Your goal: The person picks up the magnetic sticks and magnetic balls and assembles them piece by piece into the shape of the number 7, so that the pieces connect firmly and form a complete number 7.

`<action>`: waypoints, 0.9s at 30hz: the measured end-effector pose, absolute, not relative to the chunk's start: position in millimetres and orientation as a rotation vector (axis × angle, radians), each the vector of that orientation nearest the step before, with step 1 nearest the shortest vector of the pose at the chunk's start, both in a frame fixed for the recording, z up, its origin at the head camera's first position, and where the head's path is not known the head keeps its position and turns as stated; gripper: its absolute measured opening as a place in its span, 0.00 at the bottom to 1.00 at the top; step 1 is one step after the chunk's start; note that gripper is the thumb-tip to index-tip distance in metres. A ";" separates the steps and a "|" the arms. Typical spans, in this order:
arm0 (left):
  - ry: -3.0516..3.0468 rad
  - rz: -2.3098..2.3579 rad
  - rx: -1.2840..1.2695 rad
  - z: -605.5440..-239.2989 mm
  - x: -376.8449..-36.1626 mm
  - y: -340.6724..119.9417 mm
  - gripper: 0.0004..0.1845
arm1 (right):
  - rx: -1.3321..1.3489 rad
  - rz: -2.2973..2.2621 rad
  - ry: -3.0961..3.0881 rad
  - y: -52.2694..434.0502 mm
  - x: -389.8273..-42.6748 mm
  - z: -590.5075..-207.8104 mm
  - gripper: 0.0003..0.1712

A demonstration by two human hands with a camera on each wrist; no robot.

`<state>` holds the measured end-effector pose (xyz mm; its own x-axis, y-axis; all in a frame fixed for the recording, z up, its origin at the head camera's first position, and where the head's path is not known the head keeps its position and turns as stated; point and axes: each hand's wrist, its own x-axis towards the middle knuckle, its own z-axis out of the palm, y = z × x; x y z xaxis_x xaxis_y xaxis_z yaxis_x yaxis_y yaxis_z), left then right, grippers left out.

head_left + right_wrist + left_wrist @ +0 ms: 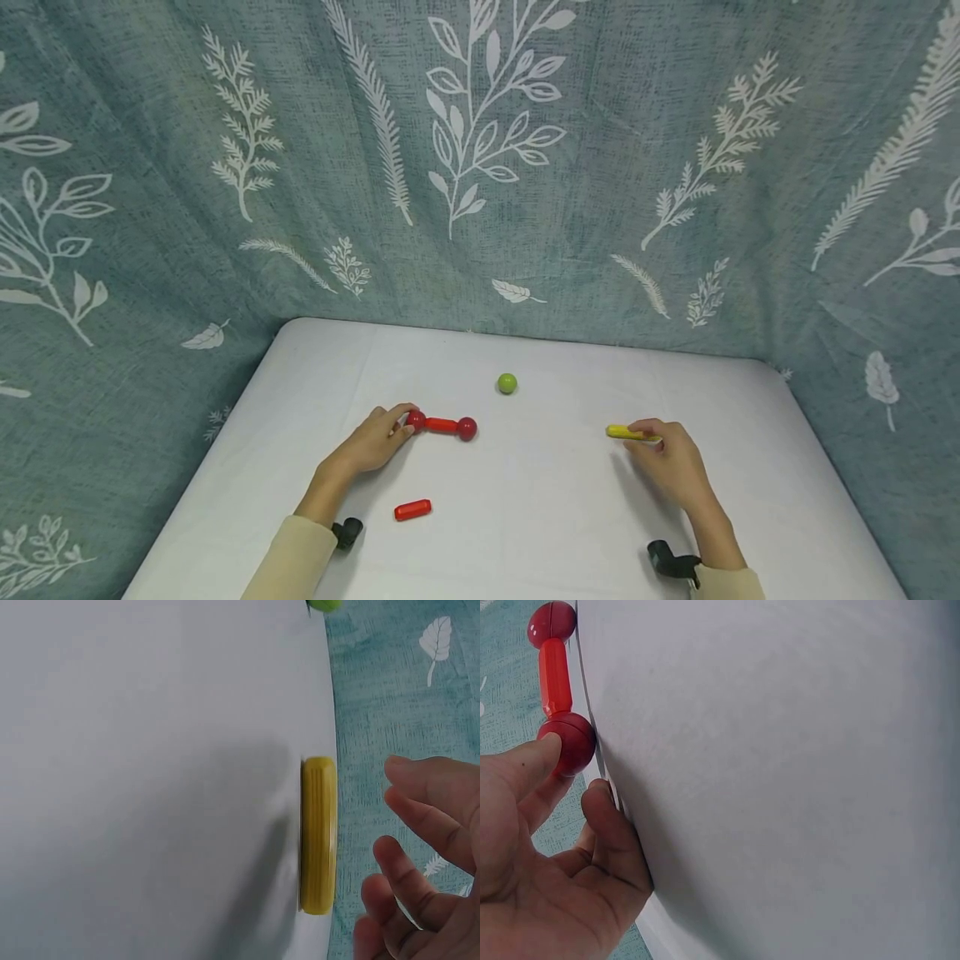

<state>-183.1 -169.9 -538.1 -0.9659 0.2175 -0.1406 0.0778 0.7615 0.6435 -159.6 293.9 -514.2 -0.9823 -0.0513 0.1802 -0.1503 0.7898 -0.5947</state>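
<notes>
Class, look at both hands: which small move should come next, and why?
Probably the right hand should close around the yellow stick: it reaches toward the stick with a gap still showing in its wrist view, while the left hand holds a red ball.

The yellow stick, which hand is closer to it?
The right hand: its fingers are close to the yellow stick, not touching. The left hand is across the table, holding a red ball.
</notes>
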 end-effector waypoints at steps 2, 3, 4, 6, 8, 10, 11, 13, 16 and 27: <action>2.748 0.996 0.233 -537.6 -182.3 -169.8 0.19 | 0.177 0.924 -2.803 296.4 -164.7 -514.3 0.14; 2.749 0.994 0.232 -537.5 -182.2 -169.8 0.19 | 0.190 0.904 -2.794 297.4 -167.4 -514.7 0.14; 2.751 0.993 0.234 -537.6 -182.3 -169.7 0.19 | 0.199 0.884 -2.785 298.0 -169.7 -515.1 0.14; 2.749 0.993 0.233 -537.7 -182.5 -169.6 0.19 | 0.206 0.857 -2.782 299.9 -173.9 -517.8 0.15; 2.748 0.991 0.237 -538.2 -183.0 -169.7 0.19 | 0.203 0.833 -2.807 301.2 -177.3 -520.2 0.15; 2.748 0.991 0.241 -538.9 -183.4 -169.9 0.19 | 0.200 0.830 -2.848 302.0 -179.9 -522.2 0.16; 2.747 0.994 0.242 -539.0 -183.4 -169.8 0.19 | 0.195 0.831 -2.871 302.4 -181.2 -523.3 0.16; 2.748 0.996 0.246 -539.3 -183.6 -169.9 0.19 | 0.196 0.831 -2.911 302.1 -183.9 -524.8 0.16; 2.749 0.997 0.248 -540.1 -183.5 -170.1 0.19 | 0.213 0.806 -2.947 301.4 -188.3 -527.5 0.16; 2.754 0.988 0.241 -537.9 -183.9 -170.2 0.19 | 0.220 0.702 -2.973 299.7 -195.8 -533.1 0.15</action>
